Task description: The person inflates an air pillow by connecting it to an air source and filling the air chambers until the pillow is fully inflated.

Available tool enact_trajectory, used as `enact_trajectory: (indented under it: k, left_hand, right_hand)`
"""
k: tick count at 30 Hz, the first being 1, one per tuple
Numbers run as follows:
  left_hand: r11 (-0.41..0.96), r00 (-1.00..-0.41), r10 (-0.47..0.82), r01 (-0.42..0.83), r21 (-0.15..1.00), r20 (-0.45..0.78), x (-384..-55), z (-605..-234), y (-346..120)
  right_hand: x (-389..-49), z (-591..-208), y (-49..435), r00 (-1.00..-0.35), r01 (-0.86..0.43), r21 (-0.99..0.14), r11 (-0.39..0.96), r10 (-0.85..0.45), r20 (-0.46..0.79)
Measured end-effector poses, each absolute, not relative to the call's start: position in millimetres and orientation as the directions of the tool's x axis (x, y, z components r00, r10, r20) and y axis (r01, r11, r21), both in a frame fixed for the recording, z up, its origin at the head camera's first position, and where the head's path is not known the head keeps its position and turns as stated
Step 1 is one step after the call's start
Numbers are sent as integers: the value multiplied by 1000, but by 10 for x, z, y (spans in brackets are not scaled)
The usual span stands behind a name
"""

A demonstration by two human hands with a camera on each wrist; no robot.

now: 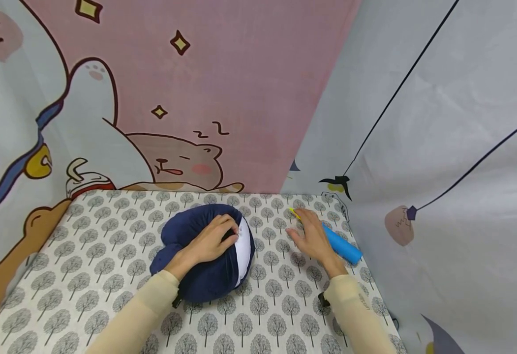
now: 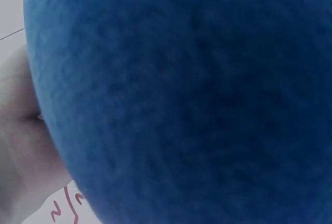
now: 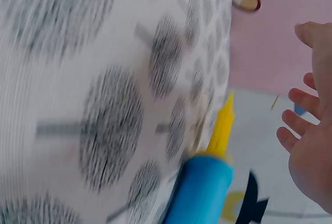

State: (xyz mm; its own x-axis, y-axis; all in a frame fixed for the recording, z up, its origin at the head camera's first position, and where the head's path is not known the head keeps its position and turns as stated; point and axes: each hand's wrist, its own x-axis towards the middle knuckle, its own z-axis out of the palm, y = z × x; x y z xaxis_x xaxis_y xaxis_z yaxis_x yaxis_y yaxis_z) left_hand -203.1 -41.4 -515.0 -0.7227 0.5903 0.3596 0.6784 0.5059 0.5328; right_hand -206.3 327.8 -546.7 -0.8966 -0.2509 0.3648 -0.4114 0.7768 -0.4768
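Observation:
A plump navy plush neck pillow (image 1: 214, 285) lies on the tree-print cloth, left of centre, with a white strip showing along its right side. My left hand (image 1: 211, 241) lies over its top, fingers and thumb curled at the navy fabric beside that strip. The pillow fills most of the left wrist view, hiding the fingertips there. My right hand (image 1: 313, 238) is in the air above the cloth with loosely bent, spread fingers and holds nothing. Close to it on the cloth lies a hand pump with a blue barrel (image 1: 342, 246) and yellow nozzle (image 3: 222, 130). In the right wrist view, hand and pump are apart.
The white cloth (image 1: 258, 319) with grey trees covers the surface. At the back is a pink printed curtain (image 1: 249, 73) with cartoon animals; a pale curtain (image 1: 453, 147) closes off the right side.

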Motion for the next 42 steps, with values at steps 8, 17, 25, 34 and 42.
enact_trajectory:
  k: [8, 17, 25, 34, 42]
  left_hand:
    - [516, -725, 595, 676, 526, 348, -2031, -5142, -398]
    - [524, -720, 612, 679, 514, 327, -2047, -5153, -399]
    - [521, -716, 612, 684, 511, 335, -2052, -5173, -391]
    - [501, -700, 617, 702, 506, 361, -2060, -5166, -368]
    - [513, -703, 614, 701, 495, 359, -2053, -5173, -378]
  right_hand:
    - [-1988, -5340, 2801, -892, -445, -522, 728, -310, 328]
    - [-1975, -5252, 2361, -859, -513, -581, 632, -387, 336]
    - [-2014, -5212, 2131, -815, -571, -644, 509, -444, 371]
    - [-2082, -5222, 2074, -813, -570, -687, 451, -430, 392]
    - [-2095, -5229, 2052, -804, -576, -710, 404, -436, 404]
